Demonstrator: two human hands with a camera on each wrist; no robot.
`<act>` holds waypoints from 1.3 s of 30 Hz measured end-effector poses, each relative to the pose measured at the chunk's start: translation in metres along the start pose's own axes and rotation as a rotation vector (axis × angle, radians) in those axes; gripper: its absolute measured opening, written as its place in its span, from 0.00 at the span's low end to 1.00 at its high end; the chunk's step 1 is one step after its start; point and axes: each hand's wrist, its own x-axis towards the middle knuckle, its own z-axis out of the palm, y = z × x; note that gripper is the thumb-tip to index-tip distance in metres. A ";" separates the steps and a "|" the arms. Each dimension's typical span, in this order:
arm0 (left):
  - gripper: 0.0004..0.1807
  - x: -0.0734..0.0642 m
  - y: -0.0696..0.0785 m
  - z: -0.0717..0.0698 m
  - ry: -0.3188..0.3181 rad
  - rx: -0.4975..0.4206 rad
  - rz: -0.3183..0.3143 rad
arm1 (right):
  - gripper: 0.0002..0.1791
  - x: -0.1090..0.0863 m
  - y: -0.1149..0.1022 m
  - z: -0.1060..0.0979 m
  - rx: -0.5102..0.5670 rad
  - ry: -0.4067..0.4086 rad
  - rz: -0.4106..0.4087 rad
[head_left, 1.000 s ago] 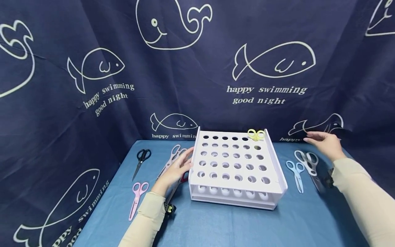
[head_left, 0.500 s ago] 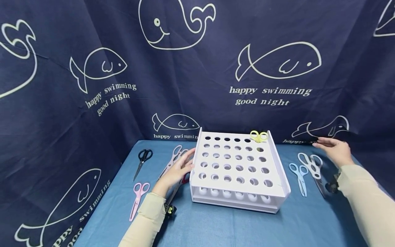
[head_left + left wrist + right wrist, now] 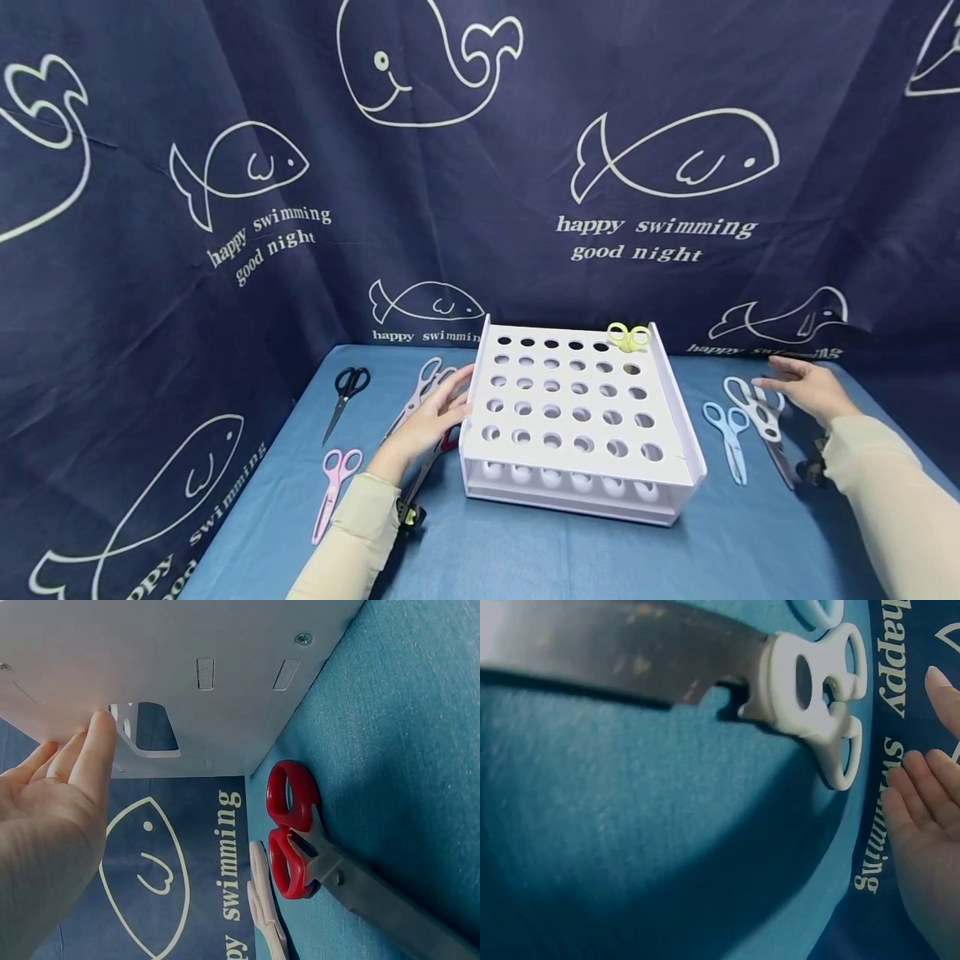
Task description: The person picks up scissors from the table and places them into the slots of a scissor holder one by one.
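Note:
My left hand [image 3: 423, 421] rests its extended fingers on the left side of a white holed rack [image 3: 570, 465]; in the left wrist view the fingertips lie beside a cutout in that wall. Yellow scissors [image 3: 628, 343] stand in a back-right hole, handles up. Over on the right, my right hand [image 3: 813, 390] hovers above the handles of white-handled kitchen scissors [image 3: 768, 430], fingers loosely extended and nothing in them. The right wrist view shows those scissors' broad blade [image 3: 645, 652] flat on the cloth. Light blue scissors [image 3: 734, 458] lie just left of them.
Red-handled scissors [image 3: 330, 862] lie close to the rack's left side, under the left wrist. Behind the left hand are pale lilac scissors [image 3: 414, 403]. Black scissors [image 3: 345, 396] and pink scissors [image 3: 327, 498] lie farther left. A dark printed curtain [image 3: 517, 183] borders the blue table [image 3: 525, 558].
My right hand has shifted a little right, then come down toward the white-handled scissors. The left hand stays at the rack's side. The head view has shifted slightly.

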 end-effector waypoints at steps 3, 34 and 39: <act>0.35 -0.001 0.001 0.000 0.004 0.006 -0.006 | 0.48 -0.001 0.003 0.001 -0.008 0.001 0.006; 0.35 -0.001 -0.004 -0.002 -0.005 -0.001 0.022 | 0.56 -0.007 0.015 0.006 -0.164 -0.128 -0.008; 0.35 0.000 -0.003 -0.001 -0.011 -0.006 0.030 | 0.54 -0.010 0.016 0.006 -0.157 -0.114 0.001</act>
